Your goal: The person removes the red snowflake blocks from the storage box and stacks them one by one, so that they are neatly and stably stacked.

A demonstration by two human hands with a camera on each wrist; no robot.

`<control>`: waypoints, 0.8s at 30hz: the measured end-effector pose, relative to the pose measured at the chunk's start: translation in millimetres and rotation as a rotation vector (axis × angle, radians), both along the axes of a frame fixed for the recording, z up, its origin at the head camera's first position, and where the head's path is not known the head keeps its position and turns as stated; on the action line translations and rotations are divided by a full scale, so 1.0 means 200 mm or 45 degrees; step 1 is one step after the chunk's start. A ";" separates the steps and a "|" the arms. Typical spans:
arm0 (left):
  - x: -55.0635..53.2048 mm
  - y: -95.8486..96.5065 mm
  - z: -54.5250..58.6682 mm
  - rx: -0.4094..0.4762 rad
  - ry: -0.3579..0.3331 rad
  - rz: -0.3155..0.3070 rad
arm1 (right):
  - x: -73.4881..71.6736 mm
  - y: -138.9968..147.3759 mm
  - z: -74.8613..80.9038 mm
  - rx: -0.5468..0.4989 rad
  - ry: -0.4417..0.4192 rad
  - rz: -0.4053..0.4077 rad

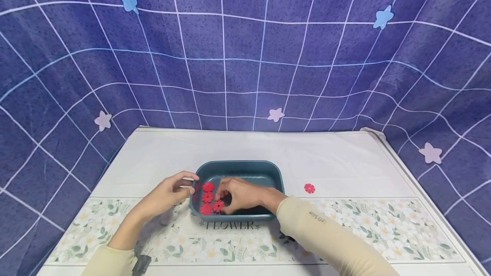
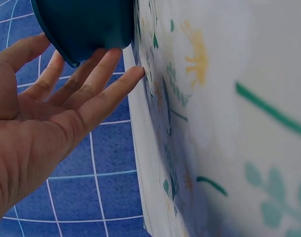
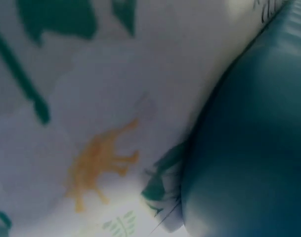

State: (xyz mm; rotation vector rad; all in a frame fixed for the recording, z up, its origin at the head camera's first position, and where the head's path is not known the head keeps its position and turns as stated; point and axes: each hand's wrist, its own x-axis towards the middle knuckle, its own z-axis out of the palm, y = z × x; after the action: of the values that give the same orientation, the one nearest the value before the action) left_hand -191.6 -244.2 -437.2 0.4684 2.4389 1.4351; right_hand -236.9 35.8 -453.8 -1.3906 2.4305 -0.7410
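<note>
A dark teal rectangular basin (image 1: 245,167) stands on the table with several red flower-shaped pieces (image 1: 207,197) at its left end. My right hand (image 1: 241,194) reaches in over the right rim, thumb and fingers pinching a red flower-shaped piece (image 1: 218,205) close beside the others. My left hand (image 1: 174,191) is at the basin's left end. In the left wrist view its fingers (image 2: 108,64) spread loosely against the outer wall, thumb up near the rim. The right wrist view shows only the basin's outer side (image 3: 249,148); the hand is out of sight there.
One more red flower-shaped piece (image 1: 309,188) lies on the white cloth (image 1: 337,152) to the right of the basin. A floral band (image 1: 364,229) with lettering crosses the cloth's front. Behind the table hangs a blue gridded curtain (image 1: 245,76) with stars.
</note>
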 end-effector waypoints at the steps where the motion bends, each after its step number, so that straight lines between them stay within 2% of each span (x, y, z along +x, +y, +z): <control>1: 0.00 0.00 0.00 0.000 0.000 0.002 | 0.00 0.01 0.01 -0.014 0.002 -0.005; 4: 0.00 0.00 0.00 0.001 -0.002 0.008 | -0.02 0.03 0.04 -0.041 0.029 -0.020; 15: 0.00 0.00 0.00 -0.006 0.003 0.004 | -0.05 0.14 0.21 -0.154 0.007 -0.115; 24: 0.01 0.00 0.00 -0.012 0.006 0.000 | -0.04 0.24 0.25 -0.168 0.016 -0.171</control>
State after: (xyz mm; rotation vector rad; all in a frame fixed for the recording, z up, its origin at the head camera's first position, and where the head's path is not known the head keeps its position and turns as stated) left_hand -190.2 -244.1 -437.4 0.4704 2.4478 1.4235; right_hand -245.6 84.0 -404.0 -1.2897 2.5460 -0.9425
